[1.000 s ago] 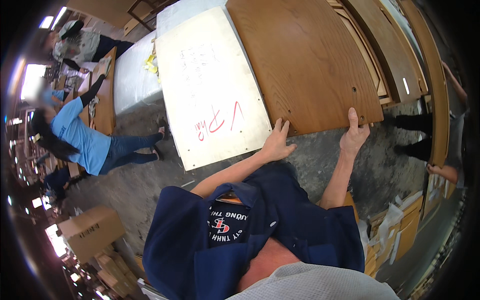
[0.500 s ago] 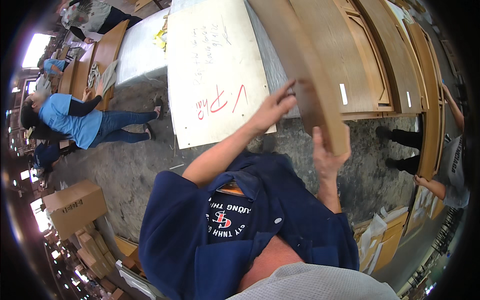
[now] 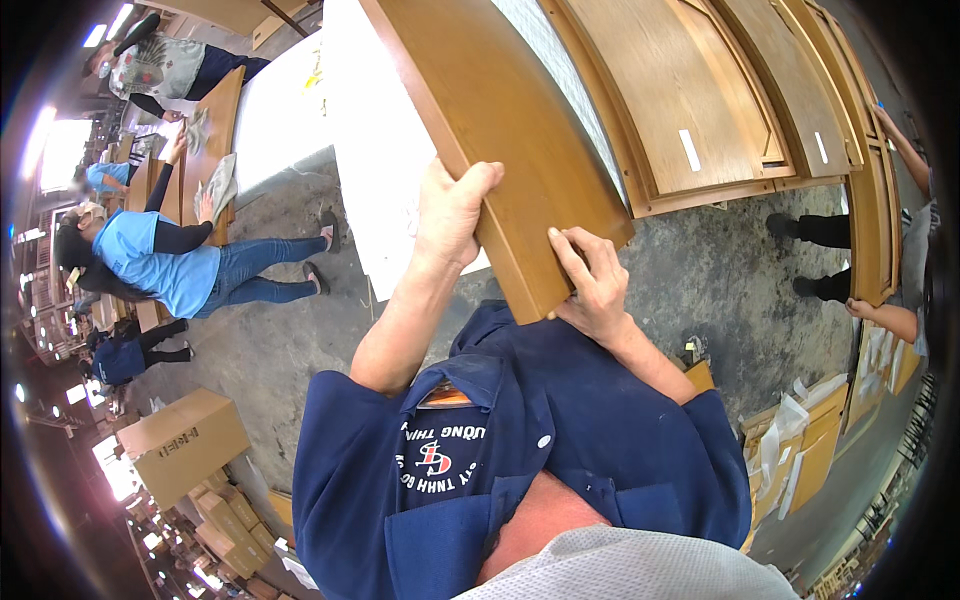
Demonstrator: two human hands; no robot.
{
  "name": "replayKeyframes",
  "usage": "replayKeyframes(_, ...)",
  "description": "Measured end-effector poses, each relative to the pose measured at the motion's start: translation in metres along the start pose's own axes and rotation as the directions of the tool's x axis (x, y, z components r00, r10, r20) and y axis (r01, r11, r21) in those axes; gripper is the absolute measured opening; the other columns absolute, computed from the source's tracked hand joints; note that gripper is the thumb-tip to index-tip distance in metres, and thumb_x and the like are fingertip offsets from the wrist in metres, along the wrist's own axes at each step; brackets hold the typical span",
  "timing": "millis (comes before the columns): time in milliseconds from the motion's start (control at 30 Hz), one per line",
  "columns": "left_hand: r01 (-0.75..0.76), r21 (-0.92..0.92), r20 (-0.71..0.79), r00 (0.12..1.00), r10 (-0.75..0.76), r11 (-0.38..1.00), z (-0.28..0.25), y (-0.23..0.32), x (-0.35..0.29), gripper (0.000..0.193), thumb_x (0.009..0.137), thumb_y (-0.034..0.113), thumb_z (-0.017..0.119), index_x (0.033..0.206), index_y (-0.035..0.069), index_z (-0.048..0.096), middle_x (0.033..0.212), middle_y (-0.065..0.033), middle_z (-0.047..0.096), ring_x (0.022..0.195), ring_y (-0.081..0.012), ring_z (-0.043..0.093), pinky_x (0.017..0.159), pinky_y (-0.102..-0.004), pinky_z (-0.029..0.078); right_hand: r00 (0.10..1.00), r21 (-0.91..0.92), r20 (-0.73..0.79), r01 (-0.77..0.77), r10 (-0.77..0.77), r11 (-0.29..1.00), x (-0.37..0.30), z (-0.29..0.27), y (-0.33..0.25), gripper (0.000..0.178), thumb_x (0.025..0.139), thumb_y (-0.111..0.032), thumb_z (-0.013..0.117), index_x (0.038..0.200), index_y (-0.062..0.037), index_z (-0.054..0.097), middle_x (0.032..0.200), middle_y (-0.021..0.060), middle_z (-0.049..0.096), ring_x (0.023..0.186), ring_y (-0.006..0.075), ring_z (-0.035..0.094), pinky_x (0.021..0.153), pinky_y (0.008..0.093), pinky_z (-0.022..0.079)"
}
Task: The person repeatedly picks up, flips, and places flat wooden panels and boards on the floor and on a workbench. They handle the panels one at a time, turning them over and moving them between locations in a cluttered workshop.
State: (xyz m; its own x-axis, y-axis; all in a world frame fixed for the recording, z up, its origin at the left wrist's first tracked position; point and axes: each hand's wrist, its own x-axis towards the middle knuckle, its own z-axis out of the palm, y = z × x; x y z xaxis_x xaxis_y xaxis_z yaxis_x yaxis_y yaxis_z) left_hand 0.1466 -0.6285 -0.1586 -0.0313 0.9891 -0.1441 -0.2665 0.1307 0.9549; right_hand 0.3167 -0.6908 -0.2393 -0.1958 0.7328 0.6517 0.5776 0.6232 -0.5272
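The brown board [image 3: 520, 120] is smooth, shiny wood. By its near end, the blue jacket [image 3: 590, 430] is dull cloth.

Furniture workshop or factory indicated: wooden panels [image 3: 670, 90] lined up, bare concrete floor [image 3: 730, 285], cardboard boxes [image 3: 200, 470] stored, co-workers [image 3: 175, 265] seen; dim left edge can't be fully made out.

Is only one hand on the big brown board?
No, the left hand and right hand both hold the brown board near its closer end.
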Motion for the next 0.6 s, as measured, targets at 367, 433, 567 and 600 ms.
replayKeyframes(367, 0.009, -0.013, -0.103, 0.995, -0.01, 1.0, -0.065, 0.018, -0.002, 0.042, 0.079, 0.005, 0.056, 0.117, -0.009, 0.047, 0.105, -0.0176, 0.059, 0.089, -0.0218, 0.063, 0.077, -0.032, 0.054, 0.675, -0.249, 0.27, -0.639, 0.686, 0.727, -0.03, 0.038, 0.123, 0.063, 0.091, -0.05, 0.049, 0.132, -0.0031, 0.047, 0.131, 0.021, 0.047, 0.125, 0.0346, 0.042, 0.101, 0.0438, 0.037)
replayKeyframes(433, 0.046, 0.008, -0.129, 0.991, -0.044, 0.999, -0.084, 0.025, -0.001, 0.046, 0.078, 0.008, 0.058, 0.119, -0.009, 0.047, 0.106, -0.0184, 0.059, 0.091, -0.0222, 0.063, 0.077, -0.0316, 0.054, 0.445, -0.219, 0.396, -0.803, 0.803, 0.554, -0.049, 0.049, 0.151, 0.07, 0.091, -0.056, 0.046, 0.133, 0.0, 0.045, 0.134, 0.0226, 0.045, 0.126, 0.0318, 0.042, 0.1, 0.0427, 0.038)
replayKeyframes(567, 0.027, 0.014, -0.148, 0.989, -0.025, 1.0, -0.132, 0.017, -0.002, 0.052, 0.075, 0.01, 0.061, 0.121, -0.01, 0.046, 0.106, -0.0184, 0.059, 0.091, -0.0229, 0.063, 0.077, -0.0311, 0.054, 0.221, 0.381, 0.663, -0.922, 0.715, -0.068, -0.058, 0.073, 0.166, 0.071, 0.088, -0.057, 0.052, 0.126, 0.0031, 0.052, 0.12, 0.0204, 0.057, 0.112, 0.0242, 0.054, 0.091, 0.0365, 0.043)
replayKeyframes(600, 0.014, 0.005, -0.166, 0.986, -0.013, 1.0, -0.147, 0.011, -0.001, 0.053, 0.074, 0.01, 0.062, 0.12, -0.01, 0.047, 0.106, -0.0182, 0.06, 0.091, -0.0231, 0.063, 0.077, -0.031, 0.053, 0.274, 0.337, 0.649, -0.94, 0.71, 0.054, -0.054, 0.076, 0.164, 0.069, 0.087, -0.057, 0.054, 0.122, 0.0034, 0.055, 0.115, 0.0191, 0.059, 0.106, 0.0224, 0.057, 0.088, 0.0347, 0.045)
